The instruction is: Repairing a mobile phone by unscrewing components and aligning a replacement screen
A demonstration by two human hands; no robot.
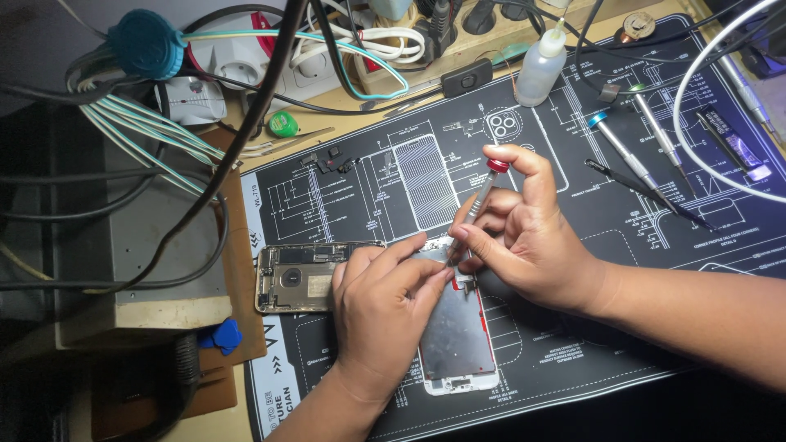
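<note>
My left hand (385,290) is down on the phone display panel (458,336), fingers curled and pressing its top end flat against the black repair mat (573,344), near the mat's front edge. The panel lies back side up, silver shield showing, its white lower end pointing at me. My right hand (524,233) pinches the slim screwdriver (479,205) between thumb and fingers, index tip resting on the red cap (498,165), tip set down at the panel's top edge right beside my left fingertips. I judge the trick here is to keep the shaft upright over the screw, push lightly through the cap and turn with the fingers only, while the left hand stops the panel sliding. I cannot see the screw itself; my fingers cover it.

Just left of the panel, the open phone body (299,277) lies at the mat's left edge, its insides showing, touching my left thumb side. Blue plastic picks (221,336) sit off the mat, at the front left.

Further out, small loose black parts (332,160) lie on the mat toward its far left corner. Two spare screwdrivers, one blue-capped (622,149) and one green-capped (655,123), lie toward the far right, with black tweezers (647,192) beside them.

At the far edge stands a small clear squeeze bottle (540,67) with a needle nozzle; it looks to hold a clear liquid, level unclear. A green round piece (283,124) lies beyond the far left corner, among cables (164,139).
</note>
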